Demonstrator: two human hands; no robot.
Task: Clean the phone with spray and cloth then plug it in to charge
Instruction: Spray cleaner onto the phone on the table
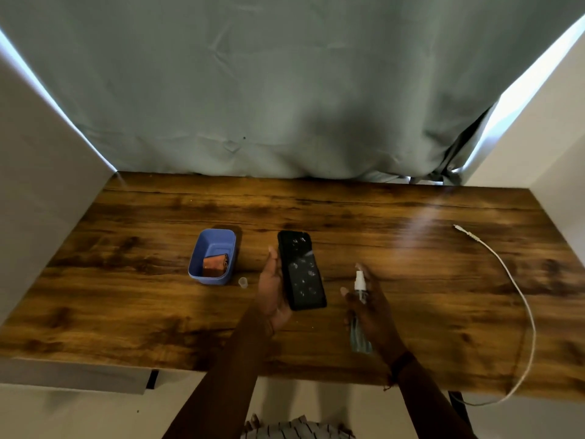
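A dark-grained wooden table (395, 217) holds a blue tub (202, 264), a small clear cap (242, 282) just beside it, and a white charging cable (519, 299) trailing off the near edge.

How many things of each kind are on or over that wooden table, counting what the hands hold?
Phone, held in the left hand: 1
Spray bottle, held in the right hand: 1
Blue tub: 1
Orange cloth folded in the tub: 1
Small clear cap: 1
White charging cable: 1
Total: 6
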